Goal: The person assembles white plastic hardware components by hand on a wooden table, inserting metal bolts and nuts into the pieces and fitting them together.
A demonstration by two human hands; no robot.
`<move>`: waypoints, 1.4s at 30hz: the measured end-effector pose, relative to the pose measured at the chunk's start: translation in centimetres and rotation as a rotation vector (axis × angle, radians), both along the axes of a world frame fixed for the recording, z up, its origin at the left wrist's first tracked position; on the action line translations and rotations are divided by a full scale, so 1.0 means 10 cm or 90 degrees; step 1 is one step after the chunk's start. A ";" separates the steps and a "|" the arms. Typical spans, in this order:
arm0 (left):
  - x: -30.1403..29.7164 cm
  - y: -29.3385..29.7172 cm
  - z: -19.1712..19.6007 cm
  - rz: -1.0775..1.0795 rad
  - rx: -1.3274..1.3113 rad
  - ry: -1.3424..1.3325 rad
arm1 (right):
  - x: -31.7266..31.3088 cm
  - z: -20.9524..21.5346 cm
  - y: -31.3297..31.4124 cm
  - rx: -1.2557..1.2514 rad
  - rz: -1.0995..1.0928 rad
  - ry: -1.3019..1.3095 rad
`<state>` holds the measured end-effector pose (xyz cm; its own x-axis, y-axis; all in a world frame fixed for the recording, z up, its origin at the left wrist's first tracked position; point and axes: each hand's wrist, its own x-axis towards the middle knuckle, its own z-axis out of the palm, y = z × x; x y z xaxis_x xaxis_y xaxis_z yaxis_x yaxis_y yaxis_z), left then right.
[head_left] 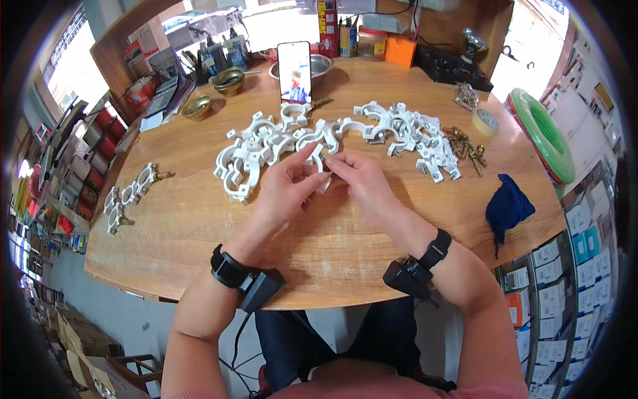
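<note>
Near the middle of the wooden table, my left hand point(287, 186) pinches a white plastic pipe clamp piece point(323, 183) between thumb and fingers. My right hand point(361, 178) meets it from the other side, its fingertips closed on the same piece; part of the piece is hidden by the fingers. Just beyond my hands lies a heap of white clamp halves point(256, 147). Another heap of white clamp parts with metal screws point(405, 126) spreads to the right, beside a pile of brass-coloured bolts point(468, 147). At the left lie several joined clamps with bolts point(129, 194).
A phone point(294, 73) stands upright behind the heaps, before a metal bowl point(321, 66). Brass-coloured bowls point(197, 108) sit back left. A tape roll point(486, 122), a bag of small metal parts point(465, 96) and a dark blue cloth pouch point(509, 207) lie right. Green hose coils point(541, 136) stand beside the table.
</note>
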<state>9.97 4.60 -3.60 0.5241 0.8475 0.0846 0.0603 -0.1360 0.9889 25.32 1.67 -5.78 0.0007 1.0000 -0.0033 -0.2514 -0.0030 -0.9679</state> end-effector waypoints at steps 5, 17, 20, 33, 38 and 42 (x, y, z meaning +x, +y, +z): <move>0.00 -0.02 0.03 0.015 -0.003 -0.018 | -0.04 0.14 -0.06 -0.015 -0.028 0.058; -0.04 0.00 0.03 0.027 -0.107 -0.117 | 0.14 0.09 0.06 0.142 -0.102 -0.243; -0.05 0.05 0.07 0.051 -0.183 -0.183 | 0.26 0.18 0.06 0.180 -0.069 -0.496; -0.09 0.02 0.14 -0.018 -0.286 -0.249 | 0.31 0.06 0.09 0.187 0.071 -0.799; -0.09 0.05 0.08 -0.075 -0.304 -0.261 | 0.20 0.26 0.03 0.099 0.036 -0.338; -0.06 0.03 0.07 -0.089 -0.323 -0.280 | 0.14 0.29 -0.03 0.077 0.039 -0.237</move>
<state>9.41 4.85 -2.86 0.6397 0.7649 -0.0756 -0.3455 0.3739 0.8607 26.75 1.41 -2.90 -0.0800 0.9914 0.1034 0.1138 0.1122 -0.9872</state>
